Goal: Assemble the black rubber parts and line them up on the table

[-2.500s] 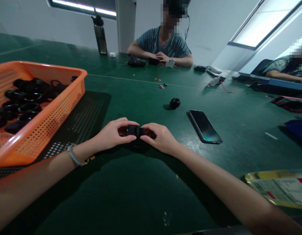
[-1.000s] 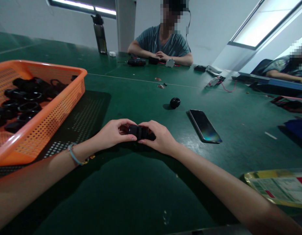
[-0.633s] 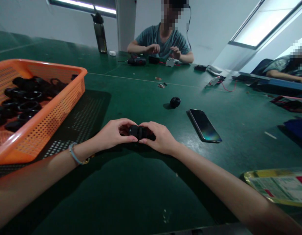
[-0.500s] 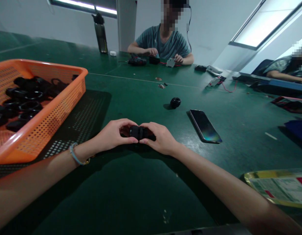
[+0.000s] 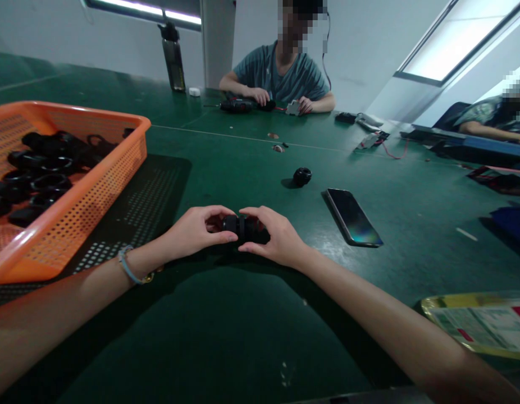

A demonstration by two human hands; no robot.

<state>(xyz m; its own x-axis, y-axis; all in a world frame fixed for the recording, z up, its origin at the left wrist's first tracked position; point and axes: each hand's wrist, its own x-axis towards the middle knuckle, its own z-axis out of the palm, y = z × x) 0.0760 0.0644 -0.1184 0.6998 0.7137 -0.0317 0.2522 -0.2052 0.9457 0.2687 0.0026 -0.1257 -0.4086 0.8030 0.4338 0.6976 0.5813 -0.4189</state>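
Low over the green table, a black cylindrical part [image 5: 242,227] with a raised ring round its middle lies sideways between my hands. My left hand [image 5: 201,227] grips its left end between thumb and fingers. Curved loosely round the right end is my right hand [image 5: 277,235], its thumb and forefinger a little wider than the part; whether its hidden fingers touch cannot be made out. A small round black piece [image 5: 302,176] sits on the table beyond my right hand.
An orange basket [image 5: 104,219] holding several black rings and parts stands at left. To the right lie a phone [image 5: 353,219] and a yellow-edged packet [image 5: 474,325]. Across the table [image 5: 226,336], a co-worker [image 5: 281,73] handles parts beside a power drill [image 5: 236,105] and a bottle [image 5: 173,59].
My right thumb and fingers have spread slightly round the black cylindrical part, showing more of it. My left hand has barely moved. The co-worker's hands have shifted slightly.
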